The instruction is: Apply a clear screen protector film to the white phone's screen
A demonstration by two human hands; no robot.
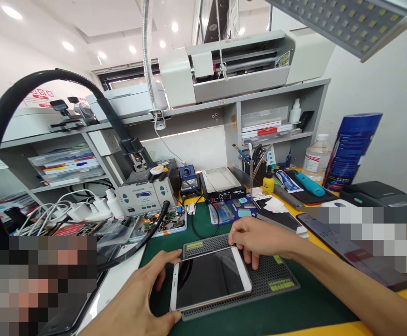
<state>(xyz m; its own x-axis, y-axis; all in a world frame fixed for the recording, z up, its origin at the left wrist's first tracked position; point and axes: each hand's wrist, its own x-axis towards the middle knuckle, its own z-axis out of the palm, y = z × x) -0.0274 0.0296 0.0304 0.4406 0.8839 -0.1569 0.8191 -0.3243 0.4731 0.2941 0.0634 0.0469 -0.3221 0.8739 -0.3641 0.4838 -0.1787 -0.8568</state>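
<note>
A white-framed smartphone (208, 277) lies face up, its screen dark, on a grey perforated mat (266, 268). My left hand (143, 287) spans the phone's left end, thumb at the near corner and index finger at the far corner, gripping it across its edges. At the phone's far right corner, my right hand (256, 238) is curled, with thumb and index finger pinched together. Whatever may be between those fingertips is hidden or too small to make out. The other right fingers hang bent over the mat beside the phone's right end.
Behind the mat sit a tray of small parts (163, 221), a heating plate (224, 184) and a rework station (142, 198). A black flexible hose (31, 84) arches at left. Another phone (343, 247) lies at right, near a yellow bottle (268, 183).
</note>
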